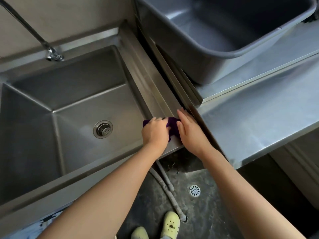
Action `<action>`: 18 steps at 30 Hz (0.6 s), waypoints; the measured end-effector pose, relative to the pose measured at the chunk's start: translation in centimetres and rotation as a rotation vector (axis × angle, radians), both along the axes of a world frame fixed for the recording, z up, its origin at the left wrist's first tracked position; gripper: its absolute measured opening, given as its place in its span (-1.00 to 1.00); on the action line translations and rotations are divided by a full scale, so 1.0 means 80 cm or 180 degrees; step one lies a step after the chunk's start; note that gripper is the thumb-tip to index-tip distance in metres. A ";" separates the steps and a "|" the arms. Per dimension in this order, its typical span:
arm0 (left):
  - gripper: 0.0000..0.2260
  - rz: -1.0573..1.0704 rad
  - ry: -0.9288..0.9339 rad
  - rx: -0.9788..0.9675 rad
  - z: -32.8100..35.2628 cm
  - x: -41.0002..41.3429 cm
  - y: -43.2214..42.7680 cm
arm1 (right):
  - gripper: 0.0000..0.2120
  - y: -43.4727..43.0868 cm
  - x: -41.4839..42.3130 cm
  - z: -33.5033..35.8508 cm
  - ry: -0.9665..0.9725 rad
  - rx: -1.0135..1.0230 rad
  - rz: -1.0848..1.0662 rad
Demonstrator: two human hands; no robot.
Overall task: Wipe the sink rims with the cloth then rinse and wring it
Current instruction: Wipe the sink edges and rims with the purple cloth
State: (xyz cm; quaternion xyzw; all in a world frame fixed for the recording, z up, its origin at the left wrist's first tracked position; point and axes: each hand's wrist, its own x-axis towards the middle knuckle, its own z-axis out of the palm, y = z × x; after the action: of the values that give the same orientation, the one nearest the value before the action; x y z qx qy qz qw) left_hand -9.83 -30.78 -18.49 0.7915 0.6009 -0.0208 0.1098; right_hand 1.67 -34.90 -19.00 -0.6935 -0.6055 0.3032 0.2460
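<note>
**A:** Which step was in hand?

**B:** The wiping, by my reading. The steel sink [72, 83] filled the left of the view, and both hands were on its right rim [151, 87], near the front corner. The left hand [155, 131] had its fingers curled over the purple cloth [172, 125] and pressed it onto the rim. The right hand [189, 130] lay just beside it with its fingers straight and together along the rim's outer edge. It gripped nothing, though its side seemed to touch the cloth.

**A:** And the next move?

**B:** Probably a stroke up that rim toward the back wall, keeping the cloth flat on the raised lip. The back and front rims looked untouched, but I couldn't tell for sure. No water ran from the tap [34, 35], so rinsing and wringing weren't yet begun.

**A:** What about the surroundings?

**B:** A steel counter [259, 118] stood to the right, parted from the sink by a dark, narrow gap. A large grey tub [224, 40] sat on the counter's far end. Below was a dark, mottled floor [207, 213] with two pale hoses [165, 183] running across it. The person's light clogs [170, 223] were near the bottom edge, and a white floor drain [195, 190] lay beyond them. The basin's strainer [103, 129] sat in the middle of the basin floor.
</note>
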 end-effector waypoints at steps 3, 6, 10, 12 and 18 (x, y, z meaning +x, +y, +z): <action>-0.66 0.0044 -0.0162 -0.0001 -0.010 -0.005 0.011 | -0.56 0.019 -0.003 0.001 -0.0110 -0.0188 0.0097; -0.63 0.0183 -0.0322 0.0006 -0.014 -0.008 0.021 | -0.56 0.032 -0.006 -0.003 -0.0215 -0.0218 0.0176; -0.63 0.0205 -0.0340 0.0074 -0.014 -0.010 0.053 | -0.49 0.029 -0.009 -0.008 -0.0233 -0.0150 0.0228; -0.63 0.0184 -0.0354 0.0078 -0.014 -0.014 0.068 | -0.45 0.029 -0.013 -0.012 -0.0445 -0.0072 0.0232; -0.66 0.0136 -0.0342 0.0202 -0.014 -0.021 0.104 | -0.45 0.073 -0.028 -0.026 -0.0863 0.0158 0.0130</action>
State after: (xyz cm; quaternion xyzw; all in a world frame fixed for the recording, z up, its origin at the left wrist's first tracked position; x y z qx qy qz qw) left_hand -11.54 -22.43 -19.60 0.7816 0.6112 0.0431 0.1173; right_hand -0.57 -29.08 -21.05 -0.7093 -0.6545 0.1966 0.1728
